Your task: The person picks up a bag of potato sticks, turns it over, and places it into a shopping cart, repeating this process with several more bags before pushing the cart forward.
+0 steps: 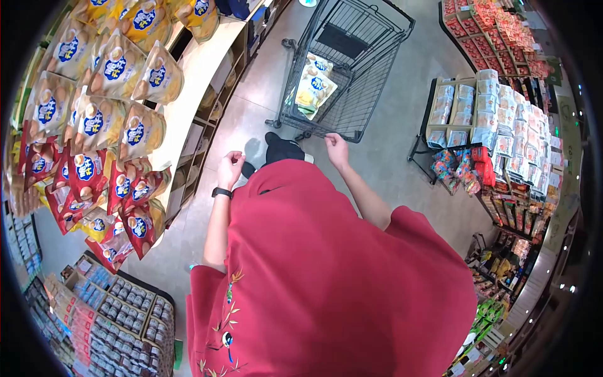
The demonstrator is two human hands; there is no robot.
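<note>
**Q:** Entry, hands. Where is each one?

**A:** My right hand point(337, 149) is out in front of me, its fingers point(331, 139) closed over the near handle bar of the dark grey wire shopping cart point(370, 75). My left hand point(230, 167) hangs free beside my hip, fingers curled loosely into the palm with nothing in them. A black wristband point(222, 192) sits on that wrist.

**Q:** And the cart itself?

**A:** It stands on the grey tiled floor point(389, 157) directly ahead of me, wheels down, basket pointing away. Inside lie yellow-and-white snack bags with blue round logos point(314, 88), leaning against the left wall of the basket. I count two, possibly three; the wire mesh blurs the edges.

**Q:** Surroundings?

**A:** To my left, a beige wooden shelf unit point(201, 69) loaded with matching yellow snack bags point(119, 69) on top and red snack bags point(122, 188) lower down, well apart from my left hand. Below them, cardboard trays of small silver-lidded cans point(129, 314). To my right, a low black rack of pale blue and white packets point(496, 119), with red packets point(496, 31) on the stand beyond. My red embroidered garment point(326, 283) fills the lower view, and a black shoe point(282, 149) shows just behind the cart.
</note>
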